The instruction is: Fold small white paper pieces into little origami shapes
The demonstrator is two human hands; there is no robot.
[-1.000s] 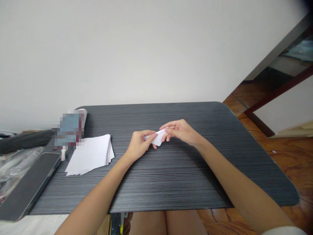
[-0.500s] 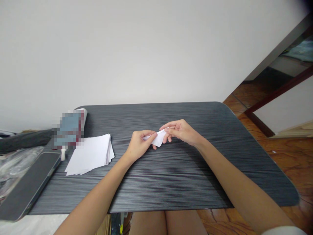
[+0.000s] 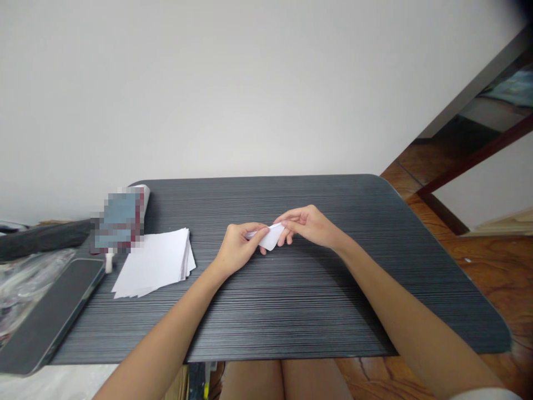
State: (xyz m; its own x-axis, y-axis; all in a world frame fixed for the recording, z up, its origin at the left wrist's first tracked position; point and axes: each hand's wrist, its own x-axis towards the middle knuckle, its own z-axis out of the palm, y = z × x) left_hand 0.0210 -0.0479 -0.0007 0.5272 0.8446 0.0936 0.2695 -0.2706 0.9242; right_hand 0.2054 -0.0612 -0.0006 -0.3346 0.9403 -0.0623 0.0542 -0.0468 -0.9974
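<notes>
A small folded piece of white paper (image 3: 271, 238) is held just above the dark table between both hands. My left hand (image 3: 240, 244) pinches its left side, with the thumb on top and the fingers mostly behind. On the right, my right hand (image 3: 310, 226) grips the upper right corner between thumb and index finger, its other fingers curled beneath. The lower edge of the paper points down toward me. How the folds run under the fingers is hidden.
A stack of white paper sheets (image 3: 156, 264) lies on the dark striped table (image 3: 291, 316), left of my arms. Behind it is a blurred-out blue and red item (image 3: 119, 219). A dark flat panel (image 3: 54, 316) and clear plastic (image 3: 33, 278) lie at the left edge.
Both hands keep their pinch on the folded paper. The right fingers have shifted very slightly, and the view has moved a little.
</notes>
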